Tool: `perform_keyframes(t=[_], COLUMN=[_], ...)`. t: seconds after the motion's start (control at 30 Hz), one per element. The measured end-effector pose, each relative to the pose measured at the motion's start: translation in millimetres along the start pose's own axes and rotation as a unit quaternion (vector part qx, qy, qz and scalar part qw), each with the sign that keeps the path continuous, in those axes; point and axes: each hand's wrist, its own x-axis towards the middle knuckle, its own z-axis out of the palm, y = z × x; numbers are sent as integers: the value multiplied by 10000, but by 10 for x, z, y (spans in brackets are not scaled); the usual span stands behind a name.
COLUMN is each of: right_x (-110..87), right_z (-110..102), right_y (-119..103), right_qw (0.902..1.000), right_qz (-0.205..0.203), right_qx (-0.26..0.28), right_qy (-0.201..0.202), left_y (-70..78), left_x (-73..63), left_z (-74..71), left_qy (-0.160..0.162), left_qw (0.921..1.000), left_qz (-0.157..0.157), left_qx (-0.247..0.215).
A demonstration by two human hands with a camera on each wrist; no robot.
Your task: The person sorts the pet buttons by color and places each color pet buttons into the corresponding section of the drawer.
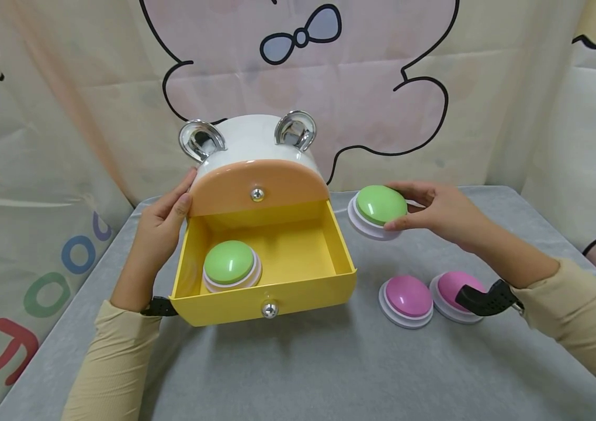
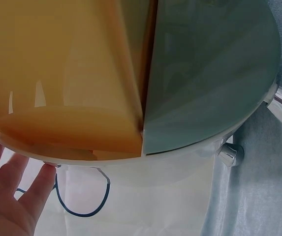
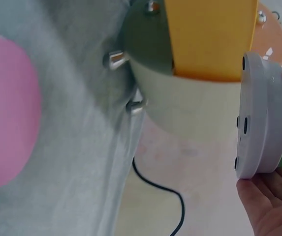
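Observation:
A rounded white cabinet (image 1: 250, 137) with silver ears has an orange upper front and a yellow drawer (image 1: 308, 292), which is pulled out. My left hand (image 1: 158, 234) rests against the cabinet's left side, thumb at the front edge; the left wrist view shows its fingertips (image 2: 45, 174) at the rim. Inside the drawer, at the front left, sits a green push button (image 1: 229, 262) on a white base. To the right of the drawer, my right hand (image 1: 437, 213) pinches another green push button (image 1: 381, 204) by its base, thumb in front and fingers behind, raised over the table.
Two pink push buttons (image 1: 408, 295) with white bases stand on the grey cloth-covered table (image 1: 277, 374), right of the drawer. A black wrist strap (image 1: 489, 298) partly hides the farther right one. Printed curtain (image 1: 361, 105) hangs behind the table. Short silver legs (image 3: 116, 59) carry the cabinet.

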Motion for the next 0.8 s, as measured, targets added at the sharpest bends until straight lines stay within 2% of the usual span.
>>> perform_keyframes(t=[0.43, 0.8], right_x=[-20, -34], right_z=[90, 152], right_y=[-257, -438], right_qw=[9999, 9992], right_qz=[-126, -324], right_qx=[-5, 190], right_qy=[-72, -140], left_y=[-7, 3], left_x=[-3, 2], left_z=[1, 3], left_qy=[53, 76], left_qw=[10000, 9999], left_qz=[80, 11], left_qx=[-25, 71])
